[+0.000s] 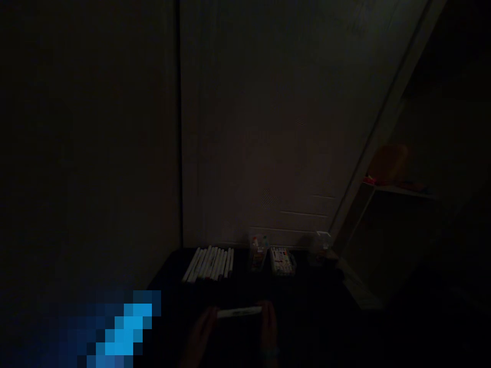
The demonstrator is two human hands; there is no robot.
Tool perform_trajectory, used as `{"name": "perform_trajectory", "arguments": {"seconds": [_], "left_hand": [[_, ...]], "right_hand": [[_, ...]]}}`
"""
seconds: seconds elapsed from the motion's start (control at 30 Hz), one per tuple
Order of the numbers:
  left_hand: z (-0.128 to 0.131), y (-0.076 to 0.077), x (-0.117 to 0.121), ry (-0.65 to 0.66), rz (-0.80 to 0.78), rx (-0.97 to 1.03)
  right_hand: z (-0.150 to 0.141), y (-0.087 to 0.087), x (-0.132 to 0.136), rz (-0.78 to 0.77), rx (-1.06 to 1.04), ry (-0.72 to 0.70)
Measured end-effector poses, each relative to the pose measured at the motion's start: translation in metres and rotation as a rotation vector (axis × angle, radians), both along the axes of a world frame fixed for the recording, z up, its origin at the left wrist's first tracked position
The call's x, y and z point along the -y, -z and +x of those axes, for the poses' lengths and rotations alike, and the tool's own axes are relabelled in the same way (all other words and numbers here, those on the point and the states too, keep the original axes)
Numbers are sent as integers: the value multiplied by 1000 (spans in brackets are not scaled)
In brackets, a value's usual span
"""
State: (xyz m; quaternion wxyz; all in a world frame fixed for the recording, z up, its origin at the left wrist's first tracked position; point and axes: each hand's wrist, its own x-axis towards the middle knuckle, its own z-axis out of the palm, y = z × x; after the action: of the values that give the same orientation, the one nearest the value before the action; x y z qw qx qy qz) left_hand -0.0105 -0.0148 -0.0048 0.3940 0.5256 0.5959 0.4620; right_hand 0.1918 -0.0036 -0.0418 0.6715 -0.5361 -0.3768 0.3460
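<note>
In dim light, a white marker (240,312) lies level between my hands, above the near part of a dark table. My left hand (205,324) has its fingers closed on the marker's left end. Its right end is pinched by my right hand (269,323), which has a band at the wrist. Dark print shows along the marker's middle. Beyond my hands, several white markers (210,263) lie side by side in a slanting row. The finer detail of my fingers is lost in the dark.
Behind the table stands a pale wall (261,128). A clear container (259,253) with coloured items, a case of markers (282,260) and another clear container (319,250) stand along the back. At the right, an orange object (389,161) rests on a raised surface. Blue pixelation covers the lower left.
</note>
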Motion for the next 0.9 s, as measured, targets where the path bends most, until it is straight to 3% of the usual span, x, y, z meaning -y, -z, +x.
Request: {"name": "perform_trajectory", "arguments": {"seconds": [0.13,0.3,0.4,0.5,0.67,0.9], "left_hand": [[-4,-17,-24,40,31,-61],[-19,-34,-82,-38,468,-539],[-31,-30,-112,-94,600,-864],[-40,-16,-130,-131,597,-1051],[-42,2,-134,-81,518,-1136],[-37,-3,-117,-69,456,-1126]], "right_hand": [[4,3,-4,15,-33,69],[2,-11,0,16,-17,12],[0,-17,2,18,-43,6],[-2,-19,2,37,-59,52],[-3,-20,2,17,-81,30],[-4,-27,4,2,-46,-3]]}}
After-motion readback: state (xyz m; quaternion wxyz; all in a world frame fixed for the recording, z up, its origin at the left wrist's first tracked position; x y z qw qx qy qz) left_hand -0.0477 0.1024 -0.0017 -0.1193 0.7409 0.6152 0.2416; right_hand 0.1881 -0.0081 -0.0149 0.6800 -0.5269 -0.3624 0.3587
